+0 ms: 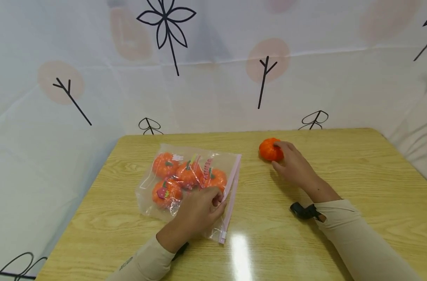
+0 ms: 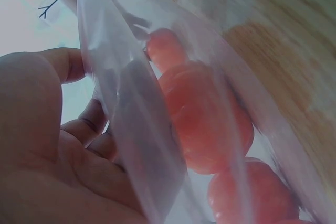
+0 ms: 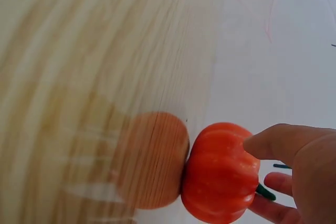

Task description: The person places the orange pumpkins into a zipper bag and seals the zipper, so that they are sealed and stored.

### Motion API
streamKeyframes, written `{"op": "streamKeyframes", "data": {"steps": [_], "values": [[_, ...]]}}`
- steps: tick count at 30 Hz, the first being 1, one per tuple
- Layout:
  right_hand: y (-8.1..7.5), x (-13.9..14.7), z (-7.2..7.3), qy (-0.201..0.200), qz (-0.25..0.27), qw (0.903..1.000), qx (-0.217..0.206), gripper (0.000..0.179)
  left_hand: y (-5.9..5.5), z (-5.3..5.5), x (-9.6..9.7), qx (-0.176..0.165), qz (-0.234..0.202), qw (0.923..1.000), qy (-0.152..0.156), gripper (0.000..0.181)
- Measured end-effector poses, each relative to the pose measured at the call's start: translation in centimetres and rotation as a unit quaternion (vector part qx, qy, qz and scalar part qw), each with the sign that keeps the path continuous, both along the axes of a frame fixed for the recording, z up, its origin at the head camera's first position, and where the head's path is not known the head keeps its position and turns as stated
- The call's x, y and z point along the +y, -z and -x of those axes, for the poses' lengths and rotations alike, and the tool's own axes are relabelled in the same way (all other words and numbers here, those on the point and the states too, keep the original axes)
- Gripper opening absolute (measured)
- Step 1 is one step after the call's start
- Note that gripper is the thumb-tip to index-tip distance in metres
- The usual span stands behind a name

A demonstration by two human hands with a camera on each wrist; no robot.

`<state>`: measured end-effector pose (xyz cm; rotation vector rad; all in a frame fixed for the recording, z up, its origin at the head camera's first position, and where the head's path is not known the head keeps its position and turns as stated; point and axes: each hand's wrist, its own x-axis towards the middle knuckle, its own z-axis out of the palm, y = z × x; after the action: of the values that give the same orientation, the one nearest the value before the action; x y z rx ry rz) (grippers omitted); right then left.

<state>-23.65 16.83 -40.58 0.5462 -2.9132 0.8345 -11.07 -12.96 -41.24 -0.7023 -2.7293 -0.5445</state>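
A clear zip bag (image 1: 148, 208) with a pale pink zip edge lies on the left half of the table. Several orange toy pumpkins (image 1: 167, 193) with green stems are inside it. At the bag's open side, my left hand (image 1: 201, 208) pinches the film, the thumb (image 2: 71, 65) against its edge in the left wrist view. One more toy pumpkin (image 1: 269, 149) rests on the table near the back. My right hand (image 1: 297, 166) reaches around its right side, thumb and fingers spread; the thumb (image 3: 273, 142) overlaps the pumpkin in the right wrist view, the other fingers near its stem.
The wooden table (image 1: 276, 242) has a shiny top that mirrors the pumpkin. Behind it hangs a white cloth (image 1: 213, 101) printed with line-drawn plants. A black wrist camera (image 1: 304, 210) sits at my right cuff.
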Motion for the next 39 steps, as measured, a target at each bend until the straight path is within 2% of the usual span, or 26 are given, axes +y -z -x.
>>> {"op": "streamKeyframes", "data": {"steps": [8, 15, 24, 31, 35, 39], "values": [[-0.1, -0.7, -0.2, -0.009, -0.025, 0.9994, 0.024, 0.059, 0.1, 0.0, -0.1, 0.002, 0.005, 1.0, -0.004, 0.014], [0.1, -0.8, -0.3, -0.025, -0.014, 0.9989, 0.038, 0.049, 0.1, 0.0, -0.1, 0.004, 0.006, 1.0, -0.003, 0.014], [0.5, -1.0, -0.3, -0.02, 0.001, 0.9996, -0.018, 0.05, 0.2, 0.1, -0.1, 0.004, 0.004, 1.0, 0.002, 0.015], [0.6, -1.3, -0.5, -0.025, 0.004, 0.9994, -0.023, 0.047, 0.2, 0.0, -0.2, 0.002, 0.004, 1.0, -0.002, 0.014], [0.5, -1.5, -0.7, -0.018, 0.009, 0.9993, -0.033, 0.054, 0.2, 0.0, -0.2, 0.005, 0.007, 1.0, -0.004, 0.014], [0.4, -1.6, -0.7, -0.013, 0.018, 0.9989, -0.041, 0.073, 0.3, 0.1, -0.1, 0.01, 0.007, 0.9999, -0.004, 0.014]]}}
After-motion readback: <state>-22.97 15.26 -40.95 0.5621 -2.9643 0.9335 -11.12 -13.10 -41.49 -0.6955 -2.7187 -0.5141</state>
